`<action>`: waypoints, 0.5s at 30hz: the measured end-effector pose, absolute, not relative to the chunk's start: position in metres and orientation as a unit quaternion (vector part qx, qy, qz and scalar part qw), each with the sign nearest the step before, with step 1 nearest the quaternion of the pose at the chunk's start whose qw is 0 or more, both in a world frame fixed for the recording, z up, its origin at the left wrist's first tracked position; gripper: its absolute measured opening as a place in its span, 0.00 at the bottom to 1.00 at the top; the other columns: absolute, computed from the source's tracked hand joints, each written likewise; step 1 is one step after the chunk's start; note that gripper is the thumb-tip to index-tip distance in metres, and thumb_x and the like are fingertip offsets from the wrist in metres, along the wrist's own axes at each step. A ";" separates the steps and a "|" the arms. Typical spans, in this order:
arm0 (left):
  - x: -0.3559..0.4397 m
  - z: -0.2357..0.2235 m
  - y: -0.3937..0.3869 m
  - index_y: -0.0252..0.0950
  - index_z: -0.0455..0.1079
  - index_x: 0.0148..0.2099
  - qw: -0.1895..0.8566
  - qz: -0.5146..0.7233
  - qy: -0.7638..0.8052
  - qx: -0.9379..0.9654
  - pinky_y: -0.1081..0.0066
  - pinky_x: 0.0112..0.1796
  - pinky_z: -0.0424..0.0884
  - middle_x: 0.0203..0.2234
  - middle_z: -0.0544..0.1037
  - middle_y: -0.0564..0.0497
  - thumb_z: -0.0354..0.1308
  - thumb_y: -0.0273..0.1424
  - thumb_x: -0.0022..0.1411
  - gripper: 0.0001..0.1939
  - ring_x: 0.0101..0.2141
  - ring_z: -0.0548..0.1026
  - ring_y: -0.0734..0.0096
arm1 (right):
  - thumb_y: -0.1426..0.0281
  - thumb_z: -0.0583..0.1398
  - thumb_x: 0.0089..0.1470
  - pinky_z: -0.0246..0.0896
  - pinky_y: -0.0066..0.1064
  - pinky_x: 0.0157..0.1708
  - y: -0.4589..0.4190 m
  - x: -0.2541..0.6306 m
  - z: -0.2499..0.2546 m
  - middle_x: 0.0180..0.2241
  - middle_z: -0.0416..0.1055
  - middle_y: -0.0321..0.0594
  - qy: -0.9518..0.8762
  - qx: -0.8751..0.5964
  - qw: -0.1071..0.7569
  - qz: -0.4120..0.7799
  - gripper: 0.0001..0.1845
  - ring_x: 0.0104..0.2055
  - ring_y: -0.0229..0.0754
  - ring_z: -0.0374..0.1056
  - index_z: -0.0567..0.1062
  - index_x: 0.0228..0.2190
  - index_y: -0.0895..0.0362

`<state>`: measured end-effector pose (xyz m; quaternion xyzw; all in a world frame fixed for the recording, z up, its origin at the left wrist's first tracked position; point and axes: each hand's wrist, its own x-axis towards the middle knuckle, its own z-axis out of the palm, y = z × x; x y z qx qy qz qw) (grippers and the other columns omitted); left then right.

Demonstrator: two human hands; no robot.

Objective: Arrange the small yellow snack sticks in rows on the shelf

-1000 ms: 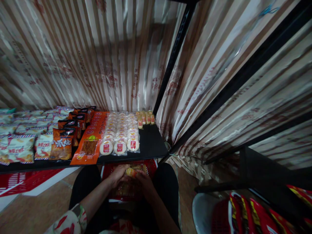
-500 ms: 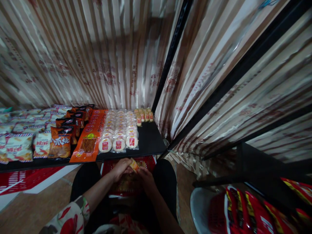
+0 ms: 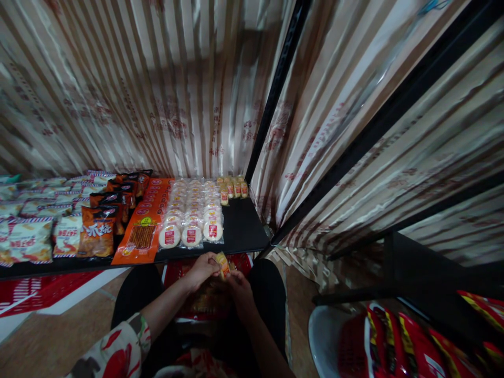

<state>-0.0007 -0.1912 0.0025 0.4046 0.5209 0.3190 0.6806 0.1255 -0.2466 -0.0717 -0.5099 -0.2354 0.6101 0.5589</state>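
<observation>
The left hand (image 3: 205, 270) grips the upper left side of a small yellow plastic-wrapped snack packet (image 3: 222, 265) with an orange-red label, while the right hand (image 3: 239, 287) pinches its lower right end. The packet is located above the red plastic basket (image 3: 185, 314), between the knees and just beside the front edge of the black flat shelf (image 3: 244, 231). On the shelf, clear-wrapped round white crackers (image 3: 191, 234) stand in rows between a flat orange packet (image 3: 137, 239) and small yellow wrapped snacks (image 3: 236, 189).

Single view from a camera worn on the person's head, facing forward and down. Both hands appear low, at arm's reach.
</observation>
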 end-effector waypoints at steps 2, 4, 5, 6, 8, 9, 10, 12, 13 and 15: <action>0.002 0.001 -0.189 0.34 0.63 0.26 0.671 0.316 0.523 0.419 0.79 0.22 0.57 0.13 0.63 0.62 0.59 0.25 0.41 0.07 0.16 0.62 0.83 | 0.59 0.67 0.35 0.61 0.31 0.32 -0.247 0.127 -0.070 0.25 0.73 0.35 -0.243 -0.509 0.563 0.604 0.19 0.28 0.39 0.68 0.72 0.28 0.58; 0.005 -0.001 -0.186 0.34 0.61 0.24 0.665 0.315 0.521 0.433 0.79 0.21 0.57 0.12 0.63 0.62 0.58 0.26 0.42 0.07 0.16 0.61 0.83 | 0.59 0.67 0.36 0.61 0.31 0.32 -0.246 0.129 -0.069 0.26 0.74 0.35 -0.245 -0.505 0.567 0.603 0.19 0.28 0.38 0.67 0.72 0.29 0.58; 0.007 -0.002 -0.185 0.34 0.60 0.24 0.664 0.316 0.517 0.438 0.79 0.21 0.57 0.12 0.63 0.62 0.57 0.26 0.43 0.07 0.16 0.61 0.83 | 0.59 0.66 0.36 0.61 0.30 0.32 -0.246 0.130 -0.068 0.26 0.74 0.35 -0.246 -0.501 0.569 0.604 0.19 0.28 0.38 0.67 0.72 0.29 0.58; 0.009 -0.003 -0.184 0.35 0.60 0.24 0.663 0.317 0.515 0.442 0.79 0.22 0.58 0.12 0.63 0.62 0.57 0.26 0.43 0.07 0.16 0.61 0.83 | 0.59 0.66 0.37 0.61 0.30 0.32 -0.246 0.131 -0.067 0.26 0.73 0.35 -0.248 -0.499 0.571 0.603 0.18 0.28 0.38 0.67 0.72 0.29 0.58; 0.012 -0.003 -0.182 0.35 0.59 0.24 0.660 0.320 0.514 0.446 0.79 0.22 0.58 0.12 0.63 0.62 0.57 0.27 0.44 0.08 0.16 0.62 0.83 | 0.58 0.65 0.38 0.61 0.29 0.30 -0.245 0.132 -0.064 0.25 0.72 0.34 -0.261 -0.499 0.574 0.594 0.18 0.27 0.37 0.66 0.71 0.27 0.58; 0.013 -0.003 -0.181 0.36 0.58 0.24 0.658 0.320 0.513 0.447 0.79 0.21 0.58 0.12 0.62 0.62 0.57 0.28 0.45 0.08 0.15 0.62 0.83 | 0.58 0.65 0.38 0.61 0.29 0.30 -0.244 0.133 -0.062 0.24 0.72 0.34 -0.271 -0.502 0.575 0.586 0.18 0.27 0.37 0.66 0.71 0.27 0.57; 0.015 -0.002 -0.180 0.36 0.58 0.24 0.658 0.322 0.512 0.449 0.78 0.21 0.58 0.11 0.62 0.62 0.56 0.28 0.45 0.08 0.15 0.61 0.83 | 0.57 0.65 0.38 0.61 0.29 0.30 -0.243 0.134 -0.060 0.24 0.72 0.34 -0.281 -0.506 0.575 0.578 0.18 0.26 0.37 0.66 0.71 0.27 0.57; 0.017 -0.001 -0.179 0.36 0.57 0.24 0.657 0.328 0.505 0.453 0.78 0.21 0.57 0.11 0.62 0.62 0.55 0.29 0.46 0.08 0.15 0.61 0.83 | 0.57 0.64 0.39 0.61 0.29 0.30 -0.241 0.136 -0.057 0.24 0.71 0.34 -0.301 -0.519 0.572 0.559 0.18 0.27 0.38 0.66 0.71 0.26 0.58; 0.018 0.000 -0.178 0.36 0.57 0.24 0.656 0.331 0.503 0.455 0.78 0.21 0.57 0.11 0.62 0.62 0.55 0.29 0.46 0.08 0.15 0.61 0.83 | 0.56 0.64 0.39 0.61 0.30 0.30 -0.239 0.137 -0.057 0.24 0.71 0.35 -0.308 -0.529 0.569 0.550 0.18 0.27 0.38 0.66 0.71 0.26 0.58; 0.021 0.000 -0.176 0.36 0.56 0.24 0.652 0.335 0.503 0.458 0.78 0.21 0.57 0.11 0.62 0.62 0.56 0.31 0.46 0.09 0.15 0.62 0.83 | 0.56 0.64 0.39 0.62 0.30 0.29 -0.236 0.139 -0.055 0.24 0.71 0.36 -0.316 -0.549 0.563 0.531 0.19 0.27 0.39 0.66 0.71 0.26 0.58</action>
